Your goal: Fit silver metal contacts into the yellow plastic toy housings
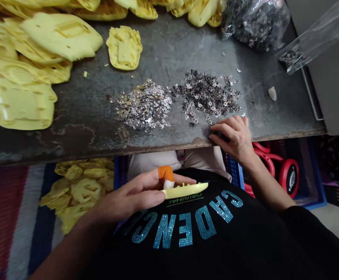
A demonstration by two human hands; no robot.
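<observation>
Yellow strip (185, 190) clamped in left hand (131, 196); right hand (233, 138) on bench edge

Your black shirt (184, 229) with teal sequin lettering sits nearest. Your left hand pinches the strip between thumb and fingers, holding it level above the shirt. An orange finger cot (166, 174) covers one finger, with a small white piece just below it, unclear at this size. Your right hand is open and empty, its fingers resting together over the front edge of the steel bench (172, 50). Below the bench, yellow foam pieces (82, 190) lie on a striped mat (14, 217), and a red wheel-shaped object (289, 177) sits in a blue crate (318, 203). Your right fingertips lie just beside a pile of dark metal pieces (207, 93), which nearly touches a pile of silver metal pieces (143, 105). Moulded yellow foam shapes (20, 101) crowd the bench's left and back. A clear bag of dark pieces (257, 23) lies at the back right, beside a second clear bag (309, 35).
</observation>
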